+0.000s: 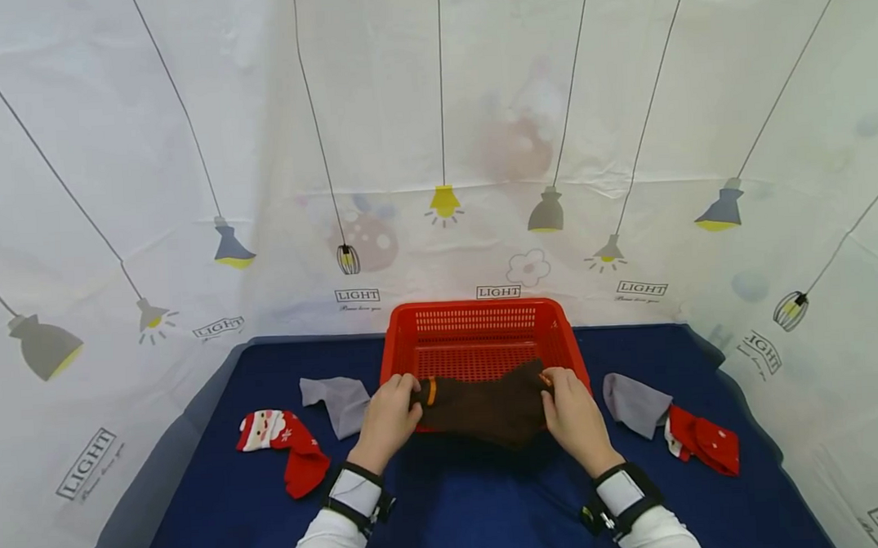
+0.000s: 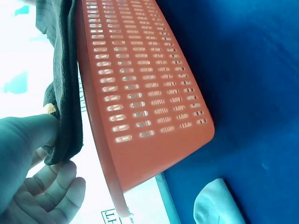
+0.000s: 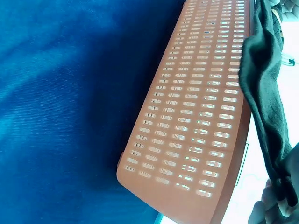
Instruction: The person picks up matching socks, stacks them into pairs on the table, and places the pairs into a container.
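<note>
The red plastic basket [image 1: 477,307] stands just beyond my hands, its slotted far wall and floor showing above what I hold. I pinch the brown sock [image 1: 485,407] at both ends, my left hand [image 1: 390,415] on one and my right hand [image 1: 579,415] on the other, the hands well apart. It stretches between them in front of the basket's near side, an orange patch beside each grip; whether it touches the rim I cannot tell.

The sock covers the basket's near rim and the front of its inside, so I cannot see what, if anything, lies there. I also can't make out whether I hold one sock or two layered. The right wrist view cuts my right hand off at the edge.

Left of my left hand lies a grey sock [image 1: 337,399], with a red Santa sock [image 1: 299,448] farther out. Right of my right hand, another grey sock [image 1: 634,404] touches a folded red sock [image 1: 711,443].

The navy surface [image 1: 457,518] runs bare between my forearms. Past the basket its back edge meets the lamp-printed sheet [image 1: 395,104], which also slopes down on both sides beyond the outer socks.
</note>
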